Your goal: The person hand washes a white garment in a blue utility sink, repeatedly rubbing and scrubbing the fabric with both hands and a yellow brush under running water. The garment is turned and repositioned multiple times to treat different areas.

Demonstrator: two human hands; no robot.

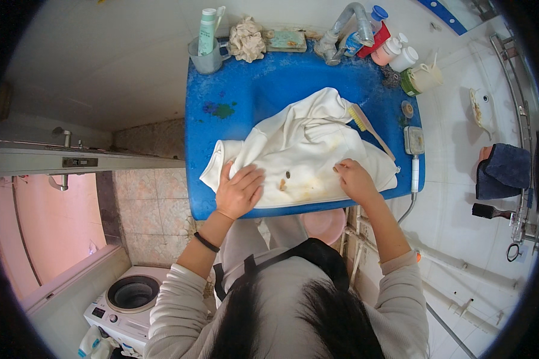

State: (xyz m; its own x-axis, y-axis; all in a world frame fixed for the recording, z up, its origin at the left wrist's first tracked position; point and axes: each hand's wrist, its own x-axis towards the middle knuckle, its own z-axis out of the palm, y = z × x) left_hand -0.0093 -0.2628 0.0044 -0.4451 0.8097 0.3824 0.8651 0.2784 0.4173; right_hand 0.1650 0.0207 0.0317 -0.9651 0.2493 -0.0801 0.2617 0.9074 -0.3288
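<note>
A white garment [296, 152] with yellowish stains, a brown spot and a small dark oval mark lies spread over the blue washbasin counter [220, 121]. My left hand [239, 190] rests on its left part, fingers spread over the cloth. Over the right part of the cloth is my right hand [355, 179], fingers bent with thumb and fingertips close together; whether they pinch any fabric cannot be told. A wooden-handled scrub brush [372, 130] with pale bristles lies along the garment's right side, its head by the upper folds.
A metal faucet [346, 31] stands at the back, with bottles [393, 51] to its right. A cup with a tube [206, 56], crumpled cloth [247, 39] and a soap dish [285, 41] line the back left. A shower head [414, 141] lies on the right edge. Below is a pink basin [325, 224].
</note>
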